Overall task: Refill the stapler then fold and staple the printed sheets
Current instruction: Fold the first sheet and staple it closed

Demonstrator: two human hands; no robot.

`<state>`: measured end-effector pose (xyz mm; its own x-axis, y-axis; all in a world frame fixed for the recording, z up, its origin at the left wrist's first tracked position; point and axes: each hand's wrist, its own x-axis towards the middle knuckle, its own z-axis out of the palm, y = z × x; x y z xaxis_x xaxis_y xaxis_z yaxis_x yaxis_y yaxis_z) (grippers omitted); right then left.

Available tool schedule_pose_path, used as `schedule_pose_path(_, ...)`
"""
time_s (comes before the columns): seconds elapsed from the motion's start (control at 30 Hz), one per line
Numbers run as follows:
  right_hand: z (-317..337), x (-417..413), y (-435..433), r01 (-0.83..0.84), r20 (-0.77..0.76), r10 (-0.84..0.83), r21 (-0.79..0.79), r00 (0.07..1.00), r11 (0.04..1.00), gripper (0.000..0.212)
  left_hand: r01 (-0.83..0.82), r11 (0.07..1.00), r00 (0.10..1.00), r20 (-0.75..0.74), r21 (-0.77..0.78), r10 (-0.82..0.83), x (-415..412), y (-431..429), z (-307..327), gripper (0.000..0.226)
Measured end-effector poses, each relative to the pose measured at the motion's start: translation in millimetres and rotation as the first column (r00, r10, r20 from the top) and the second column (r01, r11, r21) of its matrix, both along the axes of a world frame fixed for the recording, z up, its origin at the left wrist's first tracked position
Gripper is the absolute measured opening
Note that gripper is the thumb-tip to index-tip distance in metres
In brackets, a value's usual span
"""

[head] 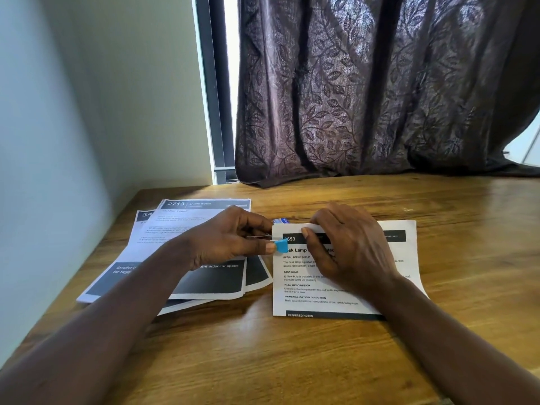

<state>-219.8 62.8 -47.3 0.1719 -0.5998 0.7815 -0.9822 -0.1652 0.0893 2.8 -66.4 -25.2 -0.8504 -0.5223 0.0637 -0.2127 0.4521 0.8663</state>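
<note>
A folded printed sheet (344, 290) headed "Desk Lamp" lies on the wooden table (292, 361) at centre right. My right hand (347, 244) presses on it, its fingers pinching the folded top edge. My left hand (225, 238) holds a small blue stapler (281, 246), whose metal jaw meets the sheet's top left corner. Most of the stapler is hidden in my palm. A small blue and white box (281, 221) peeks out just behind the sheet's top left corner.
A loose stack of other printed sheets (204, 276) lies fanned out at the left, partly under my left forearm. A dark patterned curtain (380, 92) hangs down to the table's far edge. A pale wall (73, 127) borders the table's left side.
</note>
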Motion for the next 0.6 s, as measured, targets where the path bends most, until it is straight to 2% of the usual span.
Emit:
schedule_pose_path(0.17,0,0,-1,0.001,0.000,-0.001,-0.005,1.000,1.000,0.019,-0.013,0.999,1.000,0.022,-0.040,0.014,-1,-1,0,0.030)
schedule_pose_path(0.27,0,0,-1,-0.007,0.007,0.007,-0.012,1.000,1.000,0.018,0.005,0.997,1.000,0.008,-0.074,-0.004,-3,-1,2,0.022)
schedule_pose_path(0.47,0,-1,-2,0.005,0.000,-0.005,0.014,1.000,1.000,0.019,-0.011,0.999,1.000,-0.007,-0.045,0.011,2,-4,1,0.030)
schedule_pose_path(0.6,-2,-3,-4,-0.011,0.031,0.010,0.029,0.999,1.000,0.018,-0.114,0.988,0.987,-0.123,-0.103,0.101,10,-8,9,0.044)
